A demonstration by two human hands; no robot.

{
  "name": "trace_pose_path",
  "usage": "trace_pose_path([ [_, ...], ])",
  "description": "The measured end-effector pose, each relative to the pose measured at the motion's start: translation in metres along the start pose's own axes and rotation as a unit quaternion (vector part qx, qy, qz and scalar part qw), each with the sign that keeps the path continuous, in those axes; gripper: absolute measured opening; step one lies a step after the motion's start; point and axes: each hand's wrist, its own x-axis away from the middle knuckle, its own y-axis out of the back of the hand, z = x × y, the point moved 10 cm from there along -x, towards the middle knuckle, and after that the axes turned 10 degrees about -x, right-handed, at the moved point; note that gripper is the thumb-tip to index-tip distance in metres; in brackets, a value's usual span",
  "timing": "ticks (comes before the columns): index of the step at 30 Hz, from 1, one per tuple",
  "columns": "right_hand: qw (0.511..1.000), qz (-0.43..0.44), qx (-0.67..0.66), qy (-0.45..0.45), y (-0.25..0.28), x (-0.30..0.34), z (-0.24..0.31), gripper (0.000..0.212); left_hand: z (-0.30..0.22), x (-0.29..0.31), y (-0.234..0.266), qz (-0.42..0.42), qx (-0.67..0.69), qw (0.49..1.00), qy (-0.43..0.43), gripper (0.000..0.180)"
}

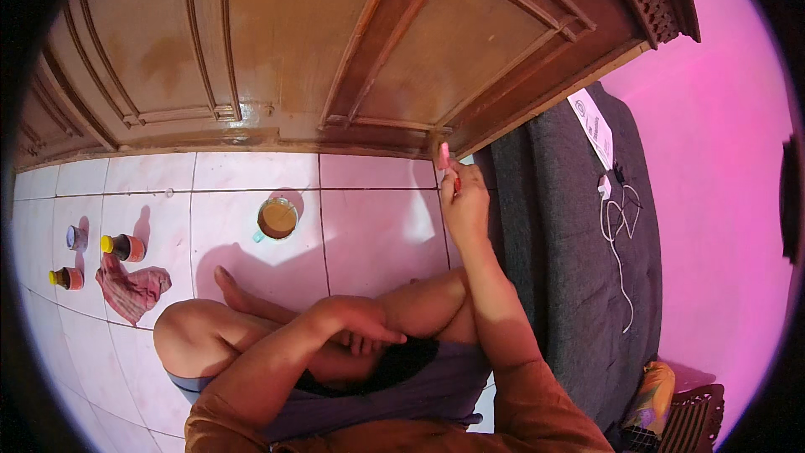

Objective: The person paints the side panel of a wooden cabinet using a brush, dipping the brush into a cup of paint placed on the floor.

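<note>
My right hand point(466, 200) reaches forward with its fingers closed around a small brush point(445, 157), which has a red handle and a pale pinkish head. The brush head is at the bottom edge of a brown wooden cabinet point(402, 59), near its right corner; whether it touches the wood I cannot tell. Resting over my crossed legs, my left hand point(359, 323) is empty, its fingers loosely bent and apart. A clear glass mug point(277, 219) of brown liquid stands on the tiles in front of my legs.
On the tiled floor point(251, 172) at left are two dark yellow-capped bottles point(126, 247), a small tin point(76, 238) and a crumpled reddish cloth point(134, 289). At right, a dark grey cushion point(579, 243) carries a white box point(592, 126) and a charger cable point(619, 260), beside a pink wall point(713, 159).
</note>
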Motion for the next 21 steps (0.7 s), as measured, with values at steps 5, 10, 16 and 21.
trace_pose_path([
  [5,0.998,-0.021,-0.002,0.063,0.003,-0.014,0.007,0.022,-0.001,-0.003,-0.002,0.009,-0.003,1.000,-0.010,0.075],
  [10,1.000,0.013,0.017,-0.004,-0.002,-0.001,-0.003,0.022,0.000,0.000,0.000,0.003,0.004,1.000,-0.001,0.074],
  [16,0.999,-0.020,0.020,0.015,0.006,-0.014,0.009,0.020,0.004,-0.004,-0.002,0.007,-0.008,1.000,0.001,0.076],
  [21,1.000,0.019,0.011,-0.004,-0.003,-0.005,-0.002,0.019,-0.001,-0.003,-0.001,0.004,-0.006,1.000,0.011,0.082],
])
